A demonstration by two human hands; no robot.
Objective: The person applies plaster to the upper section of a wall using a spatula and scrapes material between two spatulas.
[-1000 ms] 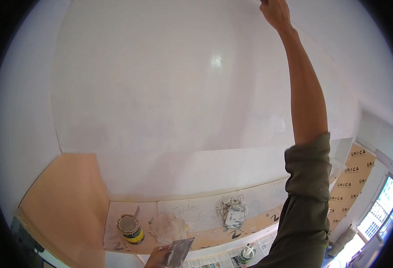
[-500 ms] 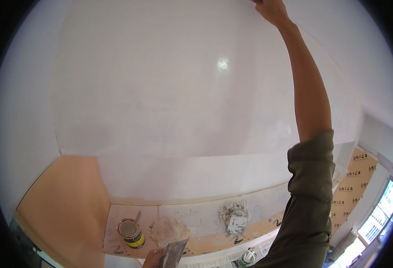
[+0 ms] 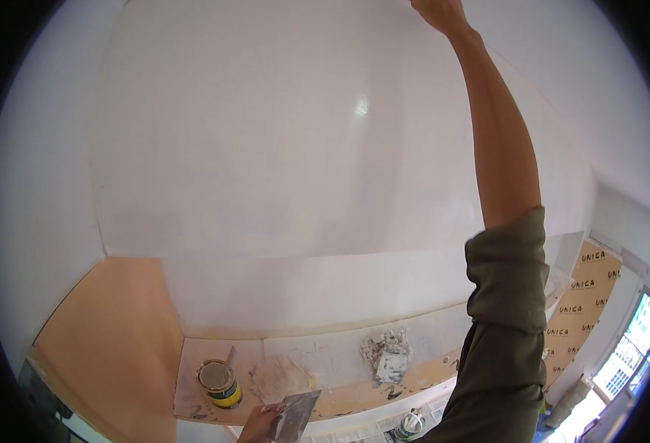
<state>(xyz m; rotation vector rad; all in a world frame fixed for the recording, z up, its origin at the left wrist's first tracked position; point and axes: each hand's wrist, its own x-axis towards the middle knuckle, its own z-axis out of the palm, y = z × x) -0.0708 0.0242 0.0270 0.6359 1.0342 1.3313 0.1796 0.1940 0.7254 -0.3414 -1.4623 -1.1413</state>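
Observation:
My right hand [image 3: 439, 13] is raised high against the upper part of the white wall panel [image 3: 266, 148], at the top edge of the picture. Its fingers are closed, and what they grip is cut off by the frame. Low in the middle, my left hand [image 3: 261, 422] is wrapped round a wide putty knife [image 3: 295, 415], whose flat grey blade has pale smears. Just left of it, an open tin [image 3: 220, 384] with a yellow and black label stands on the ledge, a stick or tool handle leaning out of it.
On the stained ledge [image 3: 332, 369] lie a crumpled plastic sheet [image 3: 281, 378], a bunched rag [image 3: 385, 345] and a smeared white plate [image 3: 391, 366]. Below is a small bucket [image 3: 409, 425]. A tan panel [image 3: 111, 332] closes the left side; a printed board [image 3: 580, 317] and a window [image 3: 631, 347] are right.
My raised right arm has shifted slightly left. My left hand and the putty knife have come up a little and moved slightly right, showing more of the blade.

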